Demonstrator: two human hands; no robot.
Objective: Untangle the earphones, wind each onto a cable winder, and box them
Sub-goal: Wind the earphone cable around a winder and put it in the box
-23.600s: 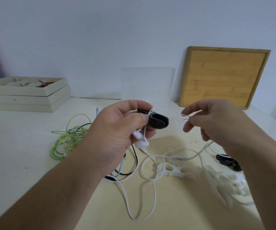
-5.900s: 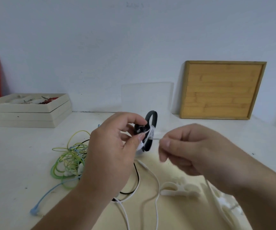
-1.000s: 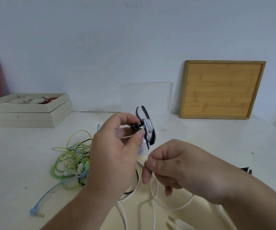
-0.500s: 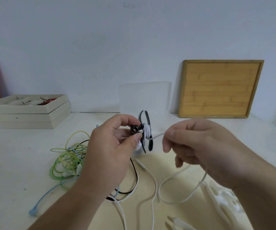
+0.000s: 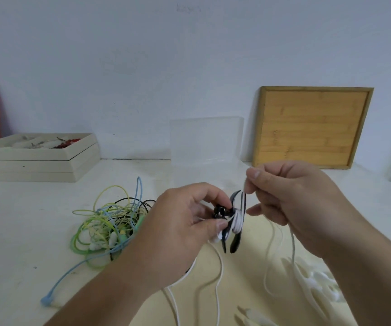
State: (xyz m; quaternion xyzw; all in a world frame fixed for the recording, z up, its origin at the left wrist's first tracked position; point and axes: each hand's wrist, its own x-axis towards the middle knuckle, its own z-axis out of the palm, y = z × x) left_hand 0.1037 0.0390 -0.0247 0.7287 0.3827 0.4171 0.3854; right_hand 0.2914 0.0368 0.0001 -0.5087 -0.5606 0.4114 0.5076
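White earphone cable (image 5: 237,223) is part-wound on the black two-winged cable winder (image 5: 234,242), which is held above the pale surface (image 5: 25,231), in front of the clear plastic box (image 5: 206,140). We note the left hand (image 5: 180,222) pinching the winder's hub between thumb and curled fingers. The right hand (image 5: 291,196) pinches the cable just above the winder's top edge. In our judgement, each turn should be kept taut and laid in the groove beside the last, with the hub held steady. Against the view half a second earlier, the right hand has risen from level with the winder to above it.
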